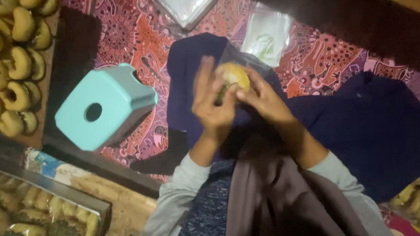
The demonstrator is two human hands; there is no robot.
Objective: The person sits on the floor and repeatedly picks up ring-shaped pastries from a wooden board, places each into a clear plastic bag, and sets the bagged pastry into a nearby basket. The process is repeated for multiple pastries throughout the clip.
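The person sits on the floor in grey sleeves. Both hands are up over the lap. The left hand [212,103] and the right hand [261,99] hold one round yellow pastry [234,75] between them. Its top pokes out above the fingertips, and the fingers curl close around its sides (a dark bit shows underneath). It looks soft and smooth. A dark blue cloth [366,123] lies below. To the left stands a light blue plastic stool [103,106] with a hole. Farther off, curved golden pastries [7,52] fill a tray, and a clear plastic bag [266,34] lies on the red patterned mat [132,35].
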